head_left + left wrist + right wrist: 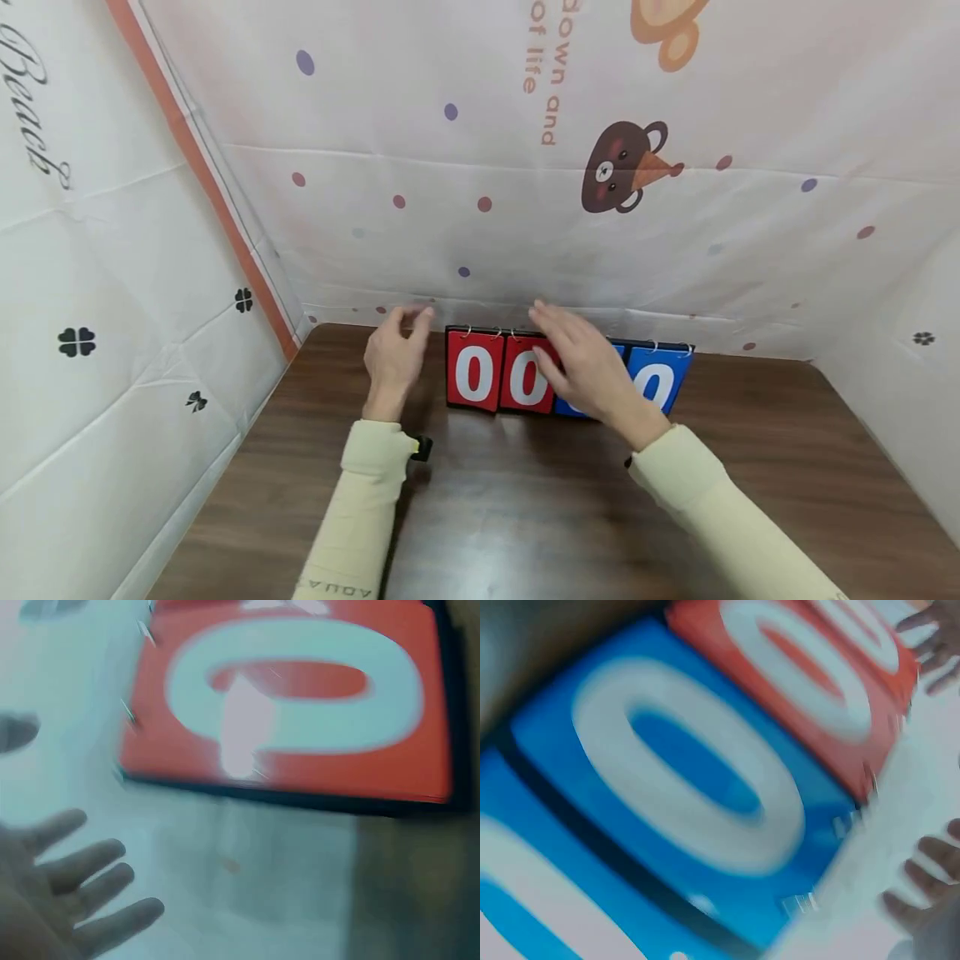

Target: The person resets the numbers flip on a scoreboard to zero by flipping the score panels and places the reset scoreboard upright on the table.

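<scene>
A flip scoreboard (528, 372) stands upright near the back of the table, with two red cards (285, 682) and two blue cards (690, 765), each showing a white 0. Metal rings (801, 903) bind the cards along the top edge. To the scoreboard's left is my left hand (397, 354), its fingers spread and apart from the board in the left wrist view. My right hand (588, 367) is in front of the board, hiding parts of the inner red and blue cards. Its fingers look fairly straight and hold nothing.
The brown wooden table (510, 517) stretches toward me. Behind it hangs a pale cloth (420, 225) with dots and a bear print, and another printed cloth (150, 292) borders the left side. A dark device (422, 448) sits at my left wrist.
</scene>
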A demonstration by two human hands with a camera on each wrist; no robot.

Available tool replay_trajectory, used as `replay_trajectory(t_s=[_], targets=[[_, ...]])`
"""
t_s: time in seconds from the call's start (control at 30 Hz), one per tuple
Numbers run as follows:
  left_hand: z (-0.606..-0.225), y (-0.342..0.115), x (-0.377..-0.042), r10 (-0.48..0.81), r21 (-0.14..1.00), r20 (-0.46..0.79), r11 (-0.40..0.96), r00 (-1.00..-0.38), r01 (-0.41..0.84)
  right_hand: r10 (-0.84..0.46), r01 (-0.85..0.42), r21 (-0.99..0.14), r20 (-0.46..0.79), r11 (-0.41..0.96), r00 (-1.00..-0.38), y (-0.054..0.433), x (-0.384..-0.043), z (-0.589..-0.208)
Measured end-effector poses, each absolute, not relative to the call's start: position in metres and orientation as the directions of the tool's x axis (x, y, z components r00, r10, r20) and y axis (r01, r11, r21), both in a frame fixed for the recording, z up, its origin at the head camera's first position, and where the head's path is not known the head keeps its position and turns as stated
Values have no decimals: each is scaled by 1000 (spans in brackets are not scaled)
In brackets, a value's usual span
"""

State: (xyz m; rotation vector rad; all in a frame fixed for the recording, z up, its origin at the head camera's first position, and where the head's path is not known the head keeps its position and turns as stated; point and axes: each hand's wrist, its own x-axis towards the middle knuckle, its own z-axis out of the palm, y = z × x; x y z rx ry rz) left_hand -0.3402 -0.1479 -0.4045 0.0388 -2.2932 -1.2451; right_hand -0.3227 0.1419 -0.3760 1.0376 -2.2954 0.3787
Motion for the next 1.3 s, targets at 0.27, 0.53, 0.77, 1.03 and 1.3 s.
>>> replay_trajectory(t_s=[0.27,0.53,0.77,1.03,1.3], targets=[[-338,-100,-366,330,426,398,760,-856,491,-431,-483,-61,363,874,-826,162,-363,-314],[-345,-65,-385,271,278,140,912,-952,301,-303,-324,-86,197,942,-932,158,-377,-330],[-361,-43,-376,173,214,134,956,-976,199,-195,-211,-167,107,963,-975,150,-369,-347],[-364,-38,-373,179,175,114,965,-977,197,-152,-166,-194,86,967,-985,149,-366,-349],[-363,-36,-374,171,185,95,965,-981,187,-161,-172,-193,71,966,-984,149,-370,-349]])
